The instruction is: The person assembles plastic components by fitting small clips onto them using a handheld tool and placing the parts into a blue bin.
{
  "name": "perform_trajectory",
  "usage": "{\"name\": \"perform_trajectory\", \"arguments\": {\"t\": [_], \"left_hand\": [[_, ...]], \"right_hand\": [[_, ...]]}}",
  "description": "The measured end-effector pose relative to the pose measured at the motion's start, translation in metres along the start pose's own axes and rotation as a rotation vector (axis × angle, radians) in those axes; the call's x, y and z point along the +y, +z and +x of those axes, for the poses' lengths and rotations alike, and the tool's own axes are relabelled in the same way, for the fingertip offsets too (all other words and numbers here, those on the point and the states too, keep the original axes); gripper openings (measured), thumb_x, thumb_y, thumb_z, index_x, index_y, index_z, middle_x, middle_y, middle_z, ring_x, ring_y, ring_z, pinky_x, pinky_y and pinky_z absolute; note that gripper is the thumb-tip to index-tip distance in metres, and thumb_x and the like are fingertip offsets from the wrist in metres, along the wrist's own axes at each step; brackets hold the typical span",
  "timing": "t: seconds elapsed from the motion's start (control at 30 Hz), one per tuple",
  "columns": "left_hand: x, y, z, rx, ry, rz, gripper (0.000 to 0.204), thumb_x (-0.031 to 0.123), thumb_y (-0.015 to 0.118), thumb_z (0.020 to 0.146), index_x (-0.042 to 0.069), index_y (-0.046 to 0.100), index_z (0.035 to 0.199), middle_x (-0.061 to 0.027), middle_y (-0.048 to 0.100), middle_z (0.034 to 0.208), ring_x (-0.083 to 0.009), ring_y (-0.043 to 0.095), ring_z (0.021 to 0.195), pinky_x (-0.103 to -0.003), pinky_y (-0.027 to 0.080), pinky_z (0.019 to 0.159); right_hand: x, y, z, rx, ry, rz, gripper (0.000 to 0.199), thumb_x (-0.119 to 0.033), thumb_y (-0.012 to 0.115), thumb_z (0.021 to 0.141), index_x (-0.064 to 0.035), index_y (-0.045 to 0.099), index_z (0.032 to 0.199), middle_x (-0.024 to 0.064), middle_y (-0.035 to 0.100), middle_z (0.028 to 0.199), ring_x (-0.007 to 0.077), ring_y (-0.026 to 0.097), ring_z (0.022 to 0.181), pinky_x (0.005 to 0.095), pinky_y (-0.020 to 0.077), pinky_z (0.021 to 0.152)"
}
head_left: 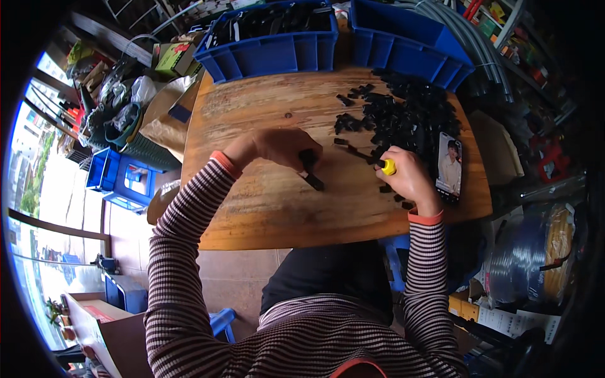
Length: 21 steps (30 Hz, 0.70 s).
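Note:
My left hand (280, 148) is closed on a small black plastic part (309, 169) over the middle of the round wooden table (252, 208). My right hand (409, 177) grips a screwdriver with a yellow handle (388, 166); its dark shaft points left toward the part. A heap of small black parts (409, 116) lies on the table's far right, just beyond my right hand. A few loose black pieces (386, 188) lie beside that hand.
A phone (449, 167) with a lit screen lies at the table's right edge. Two blue plastic bins (271, 53) (409, 44) stand at the far edge, the left one holding black parts. Boxes, bags and blue crates crowd the floor at left; cable coils at right.

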<state>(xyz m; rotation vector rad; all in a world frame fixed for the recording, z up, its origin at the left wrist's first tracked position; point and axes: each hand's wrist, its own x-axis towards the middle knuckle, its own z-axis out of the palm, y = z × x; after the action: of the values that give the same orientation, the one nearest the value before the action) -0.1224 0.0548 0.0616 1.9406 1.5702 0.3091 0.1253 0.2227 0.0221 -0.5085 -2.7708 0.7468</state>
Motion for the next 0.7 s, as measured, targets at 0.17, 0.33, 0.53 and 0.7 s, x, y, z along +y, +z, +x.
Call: {"name": "perform_trajectory", "arguments": {"t": [0.17,0.33,0.53,0.7], "left_hand": [[-0.006,0.027,0.004,0.339,0.222,0.199,0.021,0.001,0.062,0.078,0.005,0.063,0.099,-0.0114,0.064,0.094,-0.0246,0.063,0.076,-0.032,0.053,0.069],[0.029,0.056,-0.017,0.5,0.024,0.256,0.024,0.002,0.062,0.077,0.003,0.061,0.101,-0.0125,0.062,0.104,-0.0295,0.062,0.087,-0.038,0.053,0.076],[0.034,0.09,-0.012,0.522,-0.091,0.316,0.035,0.004,0.063,0.074,0.001,0.059,0.109,-0.0141,0.06,0.114,-0.0306,0.06,0.099,-0.037,0.053,0.082],[0.038,0.102,-0.005,0.653,0.191,0.357,0.04,0.006,0.063,0.074,0.001,0.059,0.114,-0.0148,0.058,0.119,-0.0296,0.059,0.105,-0.036,0.053,0.084]], "right_hand": [[-0.008,0.009,0.006,0.03,0.001,-0.039,0.024,-0.008,0.076,0.073,-0.0012,0.063,0.091,0.0131,0.062,0.089,0.0333,0.063,0.084,0.0367,0.0494,0.071],[-0.013,0.002,-0.003,0.011,0.021,-0.115,0.023,-0.007,0.075,0.072,-0.0025,0.063,0.091,0.0121,0.063,0.09,0.033,0.063,0.086,0.037,0.0494,0.071],[-0.028,-0.008,0.001,0.082,0.041,0.102,0.02,-0.007,0.075,0.075,-0.0017,0.064,0.09,0.0127,0.067,0.085,0.0296,0.066,0.079,0.0328,0.0505,0.068],[-0.046,0.002,0.002,0.241,-0.068,0.294,0.016,-0.005,0.074,0.077,-0.0009,0.063,0.089,0.0143,0.068,0.084,0.0286,0.067,0.077,0.0301,0.0502,0.065]]}}
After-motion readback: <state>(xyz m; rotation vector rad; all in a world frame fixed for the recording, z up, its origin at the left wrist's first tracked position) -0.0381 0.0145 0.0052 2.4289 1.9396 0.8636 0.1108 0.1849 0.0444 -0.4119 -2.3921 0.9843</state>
